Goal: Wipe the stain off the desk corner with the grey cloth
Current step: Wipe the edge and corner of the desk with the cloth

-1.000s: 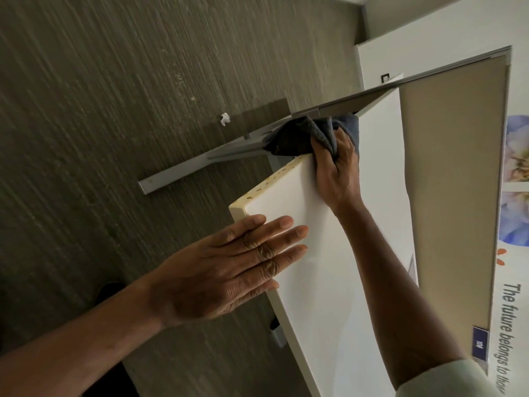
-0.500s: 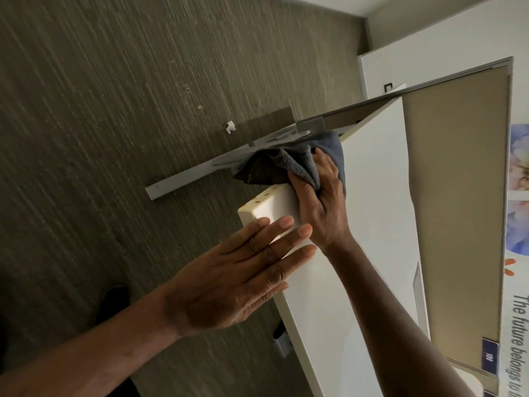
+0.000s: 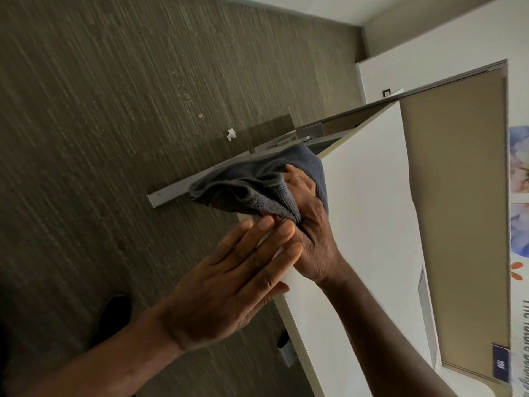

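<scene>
The white desk (image 3: 369,213) runs from the lower middle to the upper right, its near corner hidden under the grey cloth (image 3: 257,187). My right hand (image 3: 312,233) grips the bunched cloth and presses it over that corner; part of the cloth hangs past the desk edge. My left hand (image 3: 229,285) lies flat with fingers spread on the desk's left edge, its fingertips touching my right hand. No stain is visible; the cloth covers the corner.
A grey metal foot bar (image 3: 177,193) of the tan partition panel (image 3: 458,213) lies on the dark carpet (image 3: 114,138) beyond the corner. A white scrap (image 3: 230,134) sits on the carpet. A dark shoe (image 3: 114,313) shows lower left. A poster (image 3: 519,253) is at right.
My right hand has dragged the cloth along the desk's far edge toward the near corner, now covering it and meeting my left hand's fingertips. The left hand stays flat.
</scene>
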